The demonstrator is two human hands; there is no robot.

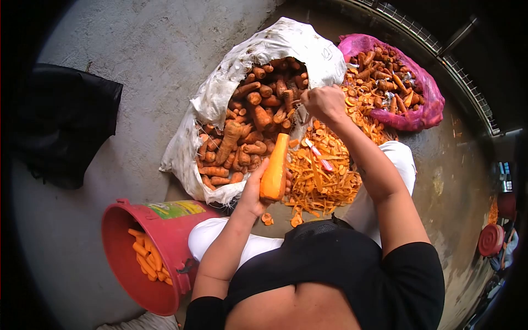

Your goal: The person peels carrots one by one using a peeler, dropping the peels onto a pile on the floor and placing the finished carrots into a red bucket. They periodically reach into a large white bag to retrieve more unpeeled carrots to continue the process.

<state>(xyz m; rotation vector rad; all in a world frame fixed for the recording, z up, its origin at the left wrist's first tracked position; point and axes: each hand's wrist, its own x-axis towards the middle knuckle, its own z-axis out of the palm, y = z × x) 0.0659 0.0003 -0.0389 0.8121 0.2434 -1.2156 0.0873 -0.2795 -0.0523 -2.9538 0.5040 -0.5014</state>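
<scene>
A peeled carrot (275, 171) stands tilted upward in my left hand (255, 192), fingers wrapped round its thick end. My right hand (324, 104) is closed in a fist at the right edge of the white sack (181, 140), with a fold of the sack hanging just below it. Unpeeled, soil-marked carrots (258, 115) fill the sack's open mouth. Beneath my right forearm, a small red-and-white handled tool (319, 155) lies on a heap of orange peelings and cut carrot ends (316, 184).
At my left, a red bucket (184, 225) lies tipped toward its side, with peeled carrots (148, 256) inside. A pink mesh sack (434, 104) of carrots and scraps sits at the back right. Black cloth or plastic (66, 121) lies far left. A round red lid-like object (490, 240) is far right.
</scene>
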